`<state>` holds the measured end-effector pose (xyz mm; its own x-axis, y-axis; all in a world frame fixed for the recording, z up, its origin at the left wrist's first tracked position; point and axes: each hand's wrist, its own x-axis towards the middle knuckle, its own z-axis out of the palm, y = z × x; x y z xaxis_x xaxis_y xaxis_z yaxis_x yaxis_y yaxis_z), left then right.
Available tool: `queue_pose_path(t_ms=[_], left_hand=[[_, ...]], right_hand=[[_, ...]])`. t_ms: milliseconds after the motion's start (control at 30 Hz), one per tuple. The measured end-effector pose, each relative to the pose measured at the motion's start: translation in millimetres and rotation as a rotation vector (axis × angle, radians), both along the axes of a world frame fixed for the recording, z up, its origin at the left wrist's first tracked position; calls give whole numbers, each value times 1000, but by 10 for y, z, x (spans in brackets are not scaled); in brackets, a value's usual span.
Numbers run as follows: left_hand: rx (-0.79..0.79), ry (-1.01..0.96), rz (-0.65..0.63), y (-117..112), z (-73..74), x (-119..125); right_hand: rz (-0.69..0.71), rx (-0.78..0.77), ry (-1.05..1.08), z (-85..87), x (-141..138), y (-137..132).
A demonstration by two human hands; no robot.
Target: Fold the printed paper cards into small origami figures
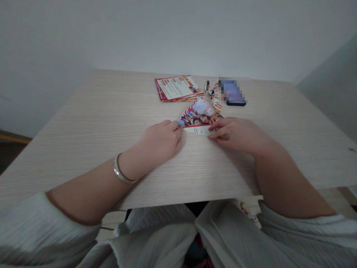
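A leaflet, folded to a wedge-like shape, lies on the table with a colour photo of people on it and a white strip along its near edge. My left hand is closed with its fingertips pinching the left corner. On the right side, my right hand holds the leaflet down with bent fingers slightly apart; its thumb is close to the near edge. The right corner is hidden beneath these fingers.
Behind the leaflet lies a stack of printed leaflets. Small folded paper pieces sit right of the stack, beside a phone with a pixelated screen. The pale wood table meets a wall at the back.
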<state>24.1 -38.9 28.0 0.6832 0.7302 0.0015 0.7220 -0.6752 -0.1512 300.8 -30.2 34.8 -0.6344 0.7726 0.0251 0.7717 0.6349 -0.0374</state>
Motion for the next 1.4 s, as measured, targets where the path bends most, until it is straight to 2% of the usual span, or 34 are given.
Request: queue_pose_path(t_ms=[367, 500, 600, 700, 867, 1067, 1300, 1400], left_hand=[[31, 71, 192, -41, 90, 12], [36, 52, 210, -33, 99, -10], [34, 18, 213, 5, 73, -26], [63, -30, 194, 58, 24, -45], [114, -107, 112, 135, -51, -75], [108, -251, -118, 213, -132, -79], [263, -295, -116, 148, -83, -58], [288, -305, -108, 116, -58, -47]], right_hand=[[-23, -66, 28, 7, 157, 53], [-79, -43, 67, 47, 131, 19], [-129, 33, 55, 76, 42, -10], [-151, 153, 61, 63, -98, -33], [-63, 161, 65, -53, -310, -32], [-80, 188, 143, -146, -453, -5], [-55, 320, 318, -137, -526, -56], [-32, 324, 336, -117, -552, -92]])
